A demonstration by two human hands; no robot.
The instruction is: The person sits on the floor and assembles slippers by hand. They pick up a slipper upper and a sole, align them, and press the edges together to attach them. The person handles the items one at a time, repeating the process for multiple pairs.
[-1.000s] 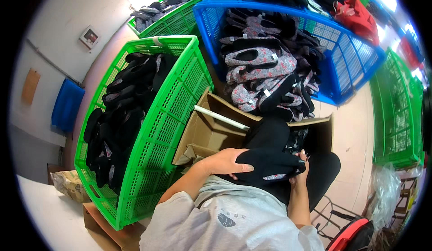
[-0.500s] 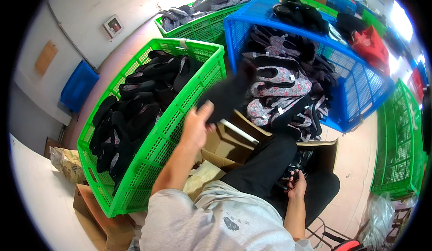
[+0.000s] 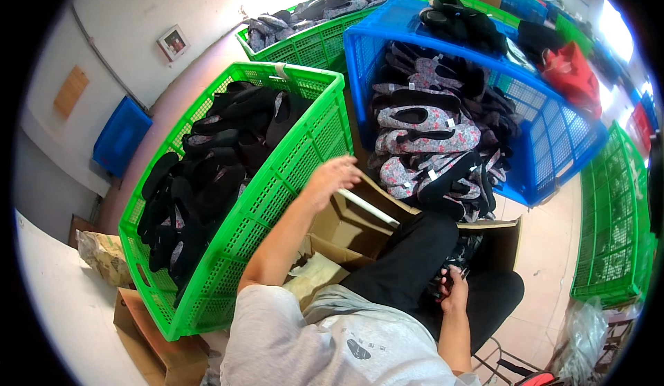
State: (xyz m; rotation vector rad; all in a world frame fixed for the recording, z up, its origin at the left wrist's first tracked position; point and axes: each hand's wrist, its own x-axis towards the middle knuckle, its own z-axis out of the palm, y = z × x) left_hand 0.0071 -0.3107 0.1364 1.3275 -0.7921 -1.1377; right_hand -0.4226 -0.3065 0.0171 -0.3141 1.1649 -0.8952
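Observation:
My left hand is raised in front of the near green crate's side wall, above an open cardboard box. Its fingers are stretched out, with nothing in them. Beside my knee, my right hand has its fingers curled round something small and dark that I cannot make out. Shiny black items lie by it, in another cardboard box. Black slip-on shoes fill the near green crate. Floral slip-on shoes are heaped in a blue crate tipped on its side.
A second green crate with grey shoes stands behind. More black shoes and a red bag lie on the blue crate. Another green crate is at the right, near a clear plastic bag. A white wall runs along the left.
The black shoe that my left hand held is gone from it, and its fingers have opened. That hand has moved slightly right. My right hand has stayed nearly in place.

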